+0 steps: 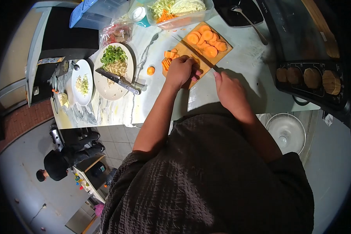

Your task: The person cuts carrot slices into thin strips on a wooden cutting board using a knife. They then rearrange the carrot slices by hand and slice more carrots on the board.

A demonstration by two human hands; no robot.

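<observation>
My right hand [231, 90] is closed around the handle of a kitchen knife [195, 51]. Its long blade lies slantwise over the wooden cutting board [229, 49]. On the board's left part, my left hand [180, 73] has its fingers curled down beside the blade, over carrot pieces mostly hidden beneath them. Carrot sticks [170, 55] lie in a small pile touching that hand's far side. Across the blade, round carrot slices [206, 38] are heaped at the far end of the board. A carrot end [151, 70] sits on the marble-patterned counter [152, 50] to the left.
A plate [119, 93] holds chopped greens, sprouts and a second knife [119, 81]. Further left is an oval plate [77, 98] with chopped bits. Behind the board stands a plastic container [175, 24] of shredded vegetables. A stove [308, 78] borders the right. Another person [58, 162] is at lower left.
</observation>
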